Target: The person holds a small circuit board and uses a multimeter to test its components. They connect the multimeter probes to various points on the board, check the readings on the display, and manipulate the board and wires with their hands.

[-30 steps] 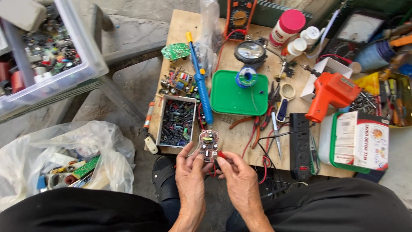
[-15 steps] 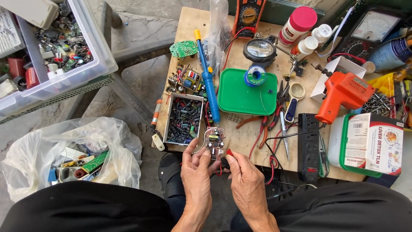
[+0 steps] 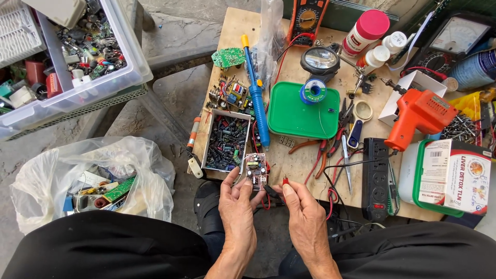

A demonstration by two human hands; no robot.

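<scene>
1. The left hand [image 3: 236,204] has its grip closed on the small circuit board [image 3: 256,171], held at the near counter [image 3: 302,170] edge; keep it level.
2. The right hand [image 3: 302,209] pinches the red probe [image 3: 284,181] just beside the board; touch one solder point only, avoiding bridging neighbours.

A: What lies across the wooden table [image 3: 235,23]?

B: At centre, a green tray [image 3: 289,116] carries a solder spool [image 3: 313,91]. Left of it lies a blue soldering iron [image 3: 257,95], beside a white box of small capacitors [image 3: 226,142]. An orange soldering gun [image 3: 419,114] sits at right, a black power strip [image 3: 375,178] below it.

A: And off the table?

B: Upper left, a clear plastic bin of parts [image 3: 77,57]. Lower left, a clear plastic bag of scrap boards [image 3: 90,181] rests on the concrete floor.
</scene>
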